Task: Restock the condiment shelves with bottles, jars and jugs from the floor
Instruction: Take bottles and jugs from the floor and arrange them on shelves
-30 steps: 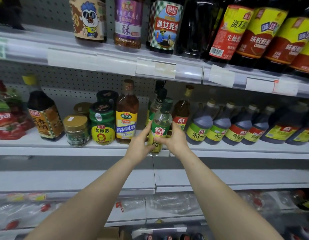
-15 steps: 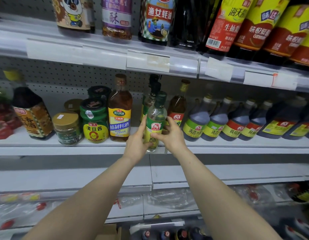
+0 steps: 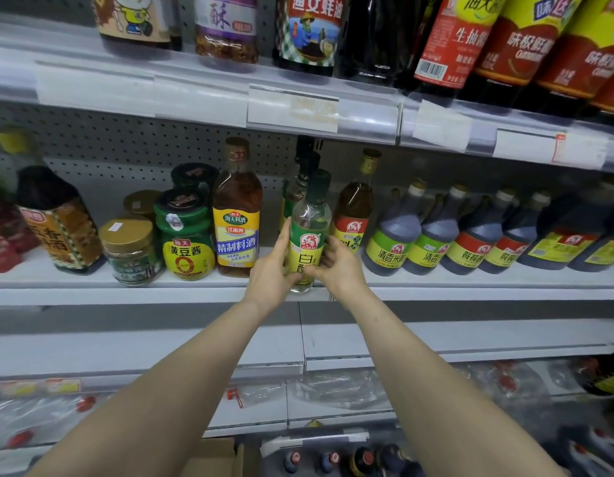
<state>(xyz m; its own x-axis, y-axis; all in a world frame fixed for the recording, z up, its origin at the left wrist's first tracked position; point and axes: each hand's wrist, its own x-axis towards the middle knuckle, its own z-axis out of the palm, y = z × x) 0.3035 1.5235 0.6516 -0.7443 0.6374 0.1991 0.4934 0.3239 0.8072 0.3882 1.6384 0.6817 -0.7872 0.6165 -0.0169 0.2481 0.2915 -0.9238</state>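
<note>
A clear white-vinegar bottle (image 3: 309, 232) with a green cap and a green-and-yellow label stands upright at the front edge of the middle shelf (image 3: 126, 292). My left hand (image 3: 272, 270) grips its left side and my right hand (image 3: 338, 268) grips its right side, fingers curled round the lower label. More green-capped bottles of the same kind (image 3: 300, 187) stand in a row right behind it.
An amber cooking-wine bottle (image 3: 237, 215) stands just left, a brown bottle (image 3: 355, 208) just right, then dark vinegar jugs (image 3: 395, 235). Jars (image 3: 185, 235) sit further left. The upper shelf (image 3: 298, 108) overhangs with soy sauce bottles. A cardboard box (image 3: 216, 457) and bottle caps lie below.
Both hands have lowered the vinegar bottle a little and turned it so that its label faces front. It now stands straighter at the shelf's front edge.
</note>
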